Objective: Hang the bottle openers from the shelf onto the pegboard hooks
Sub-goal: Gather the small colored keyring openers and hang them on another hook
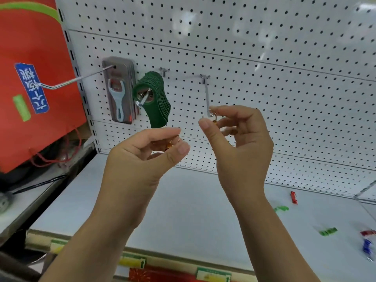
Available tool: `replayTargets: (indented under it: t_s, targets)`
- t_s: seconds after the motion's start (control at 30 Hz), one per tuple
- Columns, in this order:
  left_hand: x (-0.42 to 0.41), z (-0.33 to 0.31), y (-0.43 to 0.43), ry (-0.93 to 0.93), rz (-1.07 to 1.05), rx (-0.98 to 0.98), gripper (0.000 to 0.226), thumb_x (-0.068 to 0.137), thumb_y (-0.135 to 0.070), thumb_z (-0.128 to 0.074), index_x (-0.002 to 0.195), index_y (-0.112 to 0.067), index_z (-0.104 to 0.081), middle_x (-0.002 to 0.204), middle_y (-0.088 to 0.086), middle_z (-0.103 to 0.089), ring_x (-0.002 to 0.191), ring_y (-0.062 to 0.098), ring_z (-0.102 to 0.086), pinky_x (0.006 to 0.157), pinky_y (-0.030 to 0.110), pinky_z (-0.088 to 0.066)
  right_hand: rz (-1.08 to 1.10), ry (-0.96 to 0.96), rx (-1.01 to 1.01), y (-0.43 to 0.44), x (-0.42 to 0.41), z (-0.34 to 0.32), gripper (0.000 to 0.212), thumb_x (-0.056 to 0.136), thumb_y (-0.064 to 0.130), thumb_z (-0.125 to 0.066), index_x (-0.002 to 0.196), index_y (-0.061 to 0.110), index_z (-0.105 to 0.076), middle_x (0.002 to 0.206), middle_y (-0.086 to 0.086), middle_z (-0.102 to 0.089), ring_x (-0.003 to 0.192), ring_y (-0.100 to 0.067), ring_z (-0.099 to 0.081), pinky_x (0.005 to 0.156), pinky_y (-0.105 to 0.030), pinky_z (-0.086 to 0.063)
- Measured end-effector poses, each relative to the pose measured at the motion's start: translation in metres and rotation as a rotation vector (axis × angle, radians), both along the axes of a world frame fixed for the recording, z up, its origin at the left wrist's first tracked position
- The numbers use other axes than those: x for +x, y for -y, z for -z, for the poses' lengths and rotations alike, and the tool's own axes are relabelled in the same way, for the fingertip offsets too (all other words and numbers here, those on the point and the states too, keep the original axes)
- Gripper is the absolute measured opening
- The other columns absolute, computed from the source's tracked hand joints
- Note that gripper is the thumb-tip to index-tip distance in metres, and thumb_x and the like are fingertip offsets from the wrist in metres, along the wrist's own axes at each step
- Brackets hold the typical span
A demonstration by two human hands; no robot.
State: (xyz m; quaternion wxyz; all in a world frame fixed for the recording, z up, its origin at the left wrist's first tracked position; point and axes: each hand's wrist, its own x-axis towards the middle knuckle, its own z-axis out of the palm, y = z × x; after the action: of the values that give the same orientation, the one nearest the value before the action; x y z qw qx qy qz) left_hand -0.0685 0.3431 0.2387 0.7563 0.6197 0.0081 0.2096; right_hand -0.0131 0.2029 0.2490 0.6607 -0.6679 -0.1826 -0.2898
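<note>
Right hand (pixel 242 143): pinches small orange ringed bottle opener (pixel 215 121) at bare metal hook (pixel 207 96) tip.
Left hand (pixel 142 159): holds second orange opener (pixel 170 145).
Next: probably to guide the ring over the tip.

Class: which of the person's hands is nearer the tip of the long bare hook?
Right. The right hand pinches an orange opener at the tip of the long bare hook; the left hand, holding a second opener, is lower and to the left.

White pegboard (pixel 264 47) with dark holes, dark green openers (pixel 159 110), red bag (pixel 30 37), blue label (pixel 31 88), perhaps orange openers (pixel 169 146)
</note>
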Motion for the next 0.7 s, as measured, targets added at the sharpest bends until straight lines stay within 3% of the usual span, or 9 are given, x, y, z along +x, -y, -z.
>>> replayTargets:
  t_s: [0.07,0.17,0.37,0.43,0.53,0.7]
  targets:
    - [0.002,0.001,-0.004,0.024,-0.018,-0.03,0.039,0.057,-0.037,-0.083,0.094,-0.025,-0.08,0.084,-0.006,-0.076,0.073,0.004,-0.065,0.059,0.011,-0.048,0.051,-0.024,-0.056,-0.002,0.005,0.003,0.025,0.081,0.022,-0.085,0.096,0.032,-0.068,0.094,0.011,-0.072,0.085,-0.014,-0.067,0.077,-0.033,-0.054]
    - [0.009,0.001,-0.007,0.046,-0.026,-0.065,0.039,0.055,-0.039,-0.083,0.092,-0.026,-0.08,0.082,-0.007,-0.074,0.077,0.006,-0.065,0.063,0.015,-0.051,0.107,-0.081,-0.122,0.002,0.01,0.007,0.024,0.082,0.03,-0.083,0.104,0.032,-0.073,0.095,0.012,-0.071,0.091,-0.016,-0.066,0.078,-0.026,-0.053]
    - [0.025,-0.006,0.005,0.145,0.006,-0.024,0.034,0.06,-0.027,-0.085,0.093,-0.022,-0.076,0.083,-0.003,-0.074,0.076,0.01,-0.066,0.064,0.018,-0.053,0.142,-0.092,-0.134,0.022,0.003,0.004,0.025,0.087,0.033,-0.075,0.112,0.036,-0.073,0.103,0.014,-0.073,0.099,-0.011,-0.068,0.089,-0.029,-0.053]
    - [0.03,-0.008,0.014,0.182,-0.01,0.042,0.033,0.064,-0.026,-0.086,0.095,-0.022,-0.075,0.083,-0.005,-0.074,0.075,0.012,-0.065,0.061,0.022,-0.051,0.143,-0.085,-0.079,0.029,-0.002,0.002,0.019,0.091,0.028,-0.072,0.109,0.034,-0.074,0.105,0.016,-0.075,0.097,-0.01,-0.069,0.089,-0.027,-0.054]
    - [0.039,-0.011,0.029,0.257,-0.077,0.188,0.03,0.068,-0.032,-0.087,0.095,-0.027,-0.074,0.087,-0.003,-0.072,0.08,0.018,-0.066,0.07,0.034,-0.057,0.152,-0.074,-0.024,0.039,-0.007,-0.001,0.012,0.095,0.024,-0.068,0.104,0.028,-0.074,0.107,0.014,-0.076,0.103,-0.012,-0.07,0.091,-0.03,-0.054]
    - [0.055,-0.007,0.044,0.309,-0.194,0.317,0.033,0.071,-0.027,-0.09,0.091,-0.037,-0.066,0.087,-0.002,-0.068,0.08,0.015,-0.064,0.073,0.023,-0.052,0.141,-0.088,0.019,0.047,-0.012,-0.002,0.01,0.092,0.03,-0.065,0.097,0.03,-0.074,0.105,0.007,-0.078,0.1,-0.021,-0.071,0.09,-0.036,-0.056]
